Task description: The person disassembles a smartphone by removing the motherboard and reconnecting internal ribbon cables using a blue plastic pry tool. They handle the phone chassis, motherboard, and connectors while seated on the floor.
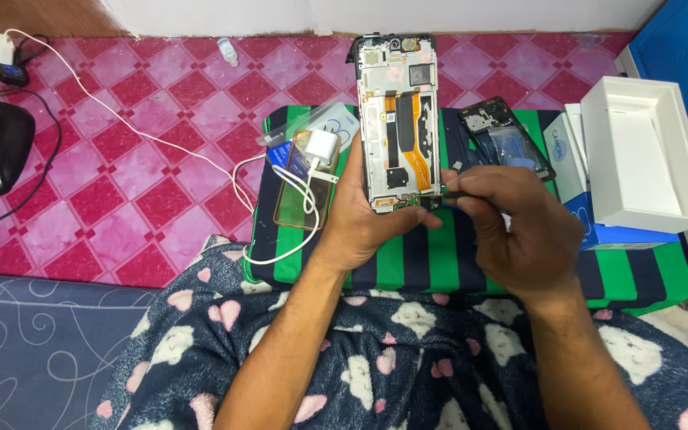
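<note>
Head view: opened phone held upright above a striped cushion.
The left hand (364,219) clasps the opened phone (398,119) at its lower end; the right hand (523,231) pinches a thin tool (457,193) against it. An open white box (646,155) beside them holds nothing visible.

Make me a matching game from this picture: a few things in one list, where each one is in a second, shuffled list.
Things:
1. opened phone
2. white box
3. charger
4. thin tool

Places:
A. on the clear case, left side of the striped cushion
B. pinched in the right hand
C. held upright in the left hand
D. far right, on a blue box

Pairs: 1-C, 2-D, 3-A, 4-B
</note>
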